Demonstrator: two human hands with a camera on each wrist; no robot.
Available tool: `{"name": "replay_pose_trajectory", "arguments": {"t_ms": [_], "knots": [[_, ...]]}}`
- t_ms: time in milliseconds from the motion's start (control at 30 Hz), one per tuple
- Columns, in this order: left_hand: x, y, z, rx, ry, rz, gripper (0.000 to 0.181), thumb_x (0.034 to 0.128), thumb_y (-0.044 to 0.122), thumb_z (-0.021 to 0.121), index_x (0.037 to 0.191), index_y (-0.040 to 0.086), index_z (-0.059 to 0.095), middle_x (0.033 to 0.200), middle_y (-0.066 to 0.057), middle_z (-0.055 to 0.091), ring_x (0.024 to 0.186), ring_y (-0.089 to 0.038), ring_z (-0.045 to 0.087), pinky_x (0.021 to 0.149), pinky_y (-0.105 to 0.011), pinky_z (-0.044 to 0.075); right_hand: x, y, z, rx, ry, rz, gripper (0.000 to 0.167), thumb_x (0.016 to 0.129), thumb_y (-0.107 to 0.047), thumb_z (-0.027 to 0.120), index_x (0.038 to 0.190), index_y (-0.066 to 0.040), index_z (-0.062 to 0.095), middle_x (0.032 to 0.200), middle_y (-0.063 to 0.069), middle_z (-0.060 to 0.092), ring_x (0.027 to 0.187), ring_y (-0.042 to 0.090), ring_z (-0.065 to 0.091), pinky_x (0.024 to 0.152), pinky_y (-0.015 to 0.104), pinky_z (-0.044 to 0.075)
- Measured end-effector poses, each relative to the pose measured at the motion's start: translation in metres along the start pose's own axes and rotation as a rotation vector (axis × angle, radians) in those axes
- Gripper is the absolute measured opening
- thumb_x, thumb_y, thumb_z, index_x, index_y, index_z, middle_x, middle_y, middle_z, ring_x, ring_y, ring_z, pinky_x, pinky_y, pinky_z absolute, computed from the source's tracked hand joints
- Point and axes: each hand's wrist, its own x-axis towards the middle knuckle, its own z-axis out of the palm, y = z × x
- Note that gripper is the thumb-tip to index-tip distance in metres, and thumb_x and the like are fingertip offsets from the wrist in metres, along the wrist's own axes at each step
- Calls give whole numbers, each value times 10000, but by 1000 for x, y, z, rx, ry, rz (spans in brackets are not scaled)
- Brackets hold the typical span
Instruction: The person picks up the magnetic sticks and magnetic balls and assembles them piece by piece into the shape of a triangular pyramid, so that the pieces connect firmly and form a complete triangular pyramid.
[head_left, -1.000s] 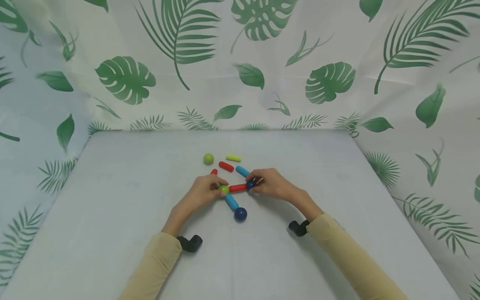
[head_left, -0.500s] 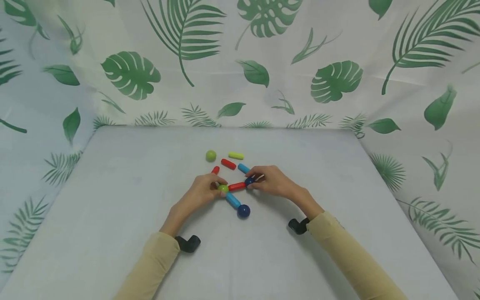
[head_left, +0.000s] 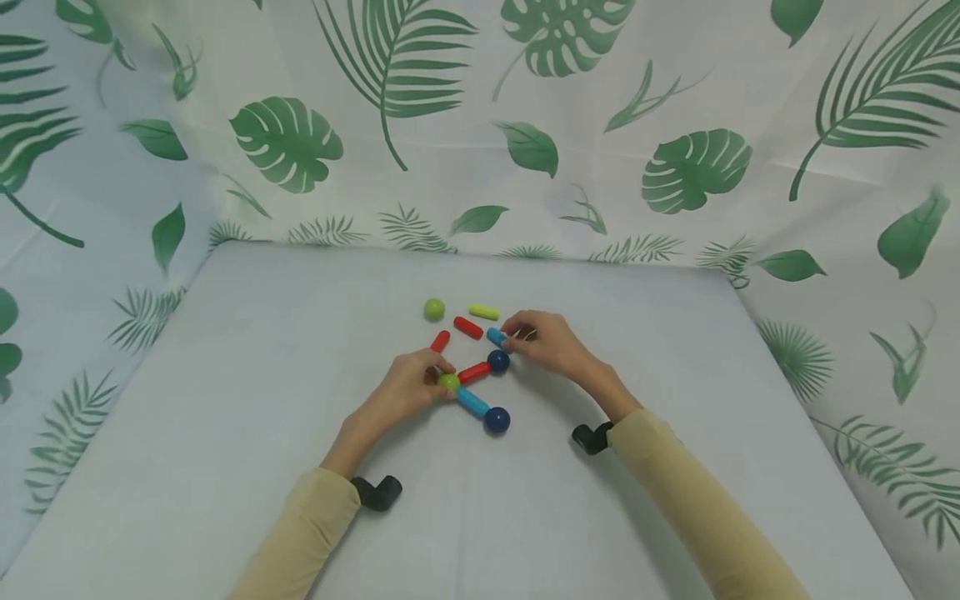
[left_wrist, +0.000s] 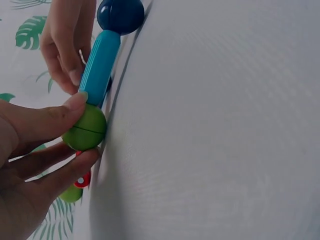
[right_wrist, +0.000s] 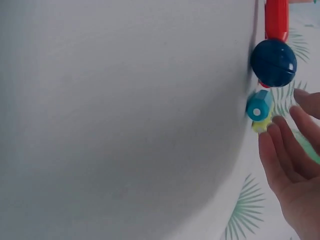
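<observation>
My left hand (head_left: 405,385) pinches a green ball (left_wrist: 86,130) between thumb and fingers. Joined to that ball are a light blue rod (head_left: 472,402), ending in a dark blue ball (head_left: 497,420), and a red rod (head_left: 474,372). At the red rod's other end sits a second dark blue ball (head_left: 498,360). My right hand (head_left: 551,343) is just beyond that ball, beside a loose light blue rod (right_wrist: 258,107). In the right wrist view its thumb and fingers are spread, and a gap shows between them and this rod.
Behind the hands on the white table (head_left: 300,333) lie a loose green ball (head_left: 434,309), a yellow rod (head_left: 483,312) and a red rod (head_left: 468,327). Another red rod (head_left: 441,340) lies just past the left hand. A leaf-patterned cloth (head_left: 450,167) hangs behind.
My right hand has let go of the far dark blue ball and moved slightly away to the loose light blue rod. The left hand keeps its pinch on the green ball. The head view has shifted a little.
</observation>
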Motion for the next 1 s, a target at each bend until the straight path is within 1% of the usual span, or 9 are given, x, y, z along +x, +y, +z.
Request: {"name": "replay_pose_trajectory", "arguments": {"t_ms": [100, 167, 267, 433, 500, 700, 800, 900, 1000], "knots": [[-2, 1, 1, -16, -4, -1, 296, 835, 59, 841, 1103, 92, 721, 1062, -37, 718, 969, -197, 630, 919, -363, 571, 6, 2, 2, -7, 6, 35, 262, 972, -176, 701, 1198, -44, 712, 1161, 123, 728, 1048, 276, 688, 876, 400, 594], [-3, 1, 1, -18, -5, 2, 277, 834, 58, 840, 1078, 97, 715, 1038, -37, 718, 948, -189, 628, 903, -355, 572, 10, 2, 3, -16, 3, 50, 282, 974, -182, 696, 1214, -34, 703, 1174, 137, 725, 1063, 288, 687, 866, 402, 596], [-6, 2, 1, -14, -3, 13, 256, 833, 63, 843, 1048, 101, 709, 998, -34, 716, 901, -178, 615, 858, -336, 568, 14, 4, 5, -32, -16, 56, 298, 971, -177, 698, 1224, -19, 697, 1175, 148, 725, 1069, 292, 688, 866, 395, 595], [-10, 2, 1, 4, 5, 29, 252, 831, 65, 848, 1026, 101, 692, 957, -31, 696, 860, -173, 591, 803, -302, 555, 18, 5, 7, -54, -51, 57, 313, 955, -116, 703, 1244, 3, 684, 1179, 163, 723, 1077, 299, 685, 907, 399, 586], [-11, 3, 1, 11, 10, 22, 250, 831, 69, 850, 1015, 99, 683, 945, -35, 685, 852, -179, 586, 788, -298, 552, 19, 5, 8, -65, -63, 54, 317, 954, -98, 697, 1251, 11, 681, 1171, 170, 722, 1076, 304, 683, 918, 407, 581], [-12, 6, 4, 29, 33, 14, 249, 832, 71, 851, 979, 92, 650, 912, -38, 660, 831, -182, 580, 760, -287, 552, 13, 3, 3, -132, -116, 75, 335, 934, -71, 697, 1254, 27, 686, 1126, 183, 725, 1031, 302, 679, 904, 409, 582], [-12, 7, 7, 28, 42, 23, 254, 832, 70, 850, 968, 90, 636, 896, -37, 645, 826, -182, 576, 753, -283, 547, 8, 1, 2, -161, -136, 77, 339, 910, -44, 706, 1239, 37, 693, 1098, 183, 728, 990, 291, 680, 875, 395, 588], [-12, 6, 8, 28, 53, 42, 258, 833, 73, 850, 967, 83, 630, 877, -39, 630, 816, -182, 564, 741, -280, 534, 2, 0, 2, -164, -134, 68, 334, 898, -35, 712, 1224, 37, 702, 1081, 178, 727, 965, 280, 676, 857, 388, 588], [-13, 6, 9, 24, 60, 55, 263, 833, 75, 851, 979, 73, 632, 864, -40, 621, 806, -178, 550, 727, -274, 517, -3, -2, 2, -139, -131, 54, 338, 898, -50, 718, 1227, 28, 703, 1079, 169, 726, 959, 269, 670, 852, 385, 586]]}}
